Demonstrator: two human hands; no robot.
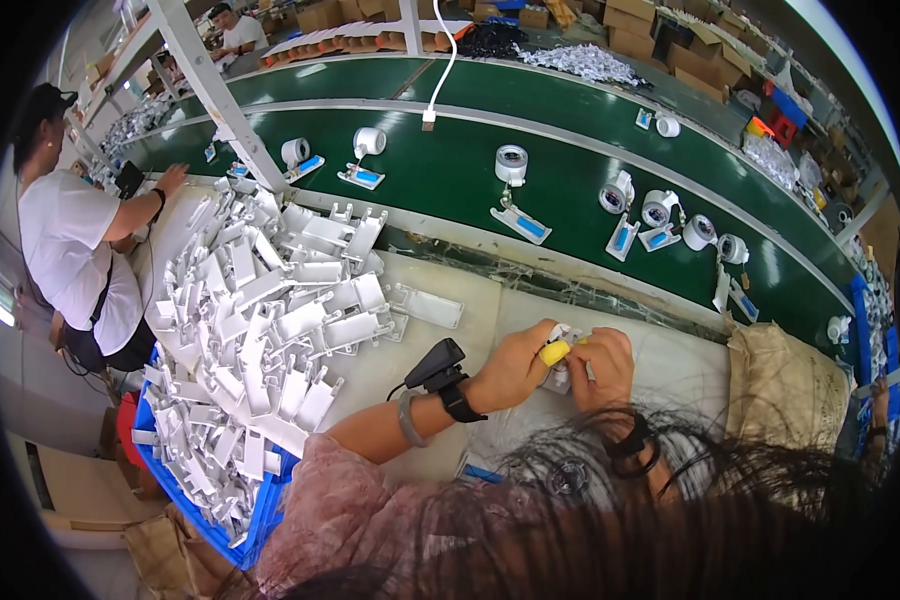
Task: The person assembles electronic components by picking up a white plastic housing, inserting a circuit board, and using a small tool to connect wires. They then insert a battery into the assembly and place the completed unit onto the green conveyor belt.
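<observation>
Head view: left hand (520, 366) and right hand (604, 368) pinch a small white part (558, 379), mostly hidden

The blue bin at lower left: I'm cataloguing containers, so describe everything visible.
The blue bin looks like plastic, open side up, parts of its rim and walls showing. White casings heap inside, against its walls, hiding its base. It sits at lower left; the person's pink sleeve overlaps its right edge in view, contact unclear.

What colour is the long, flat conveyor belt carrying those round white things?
Dark green: the long, flat conveyor belt shows best in the head view.
</observation>
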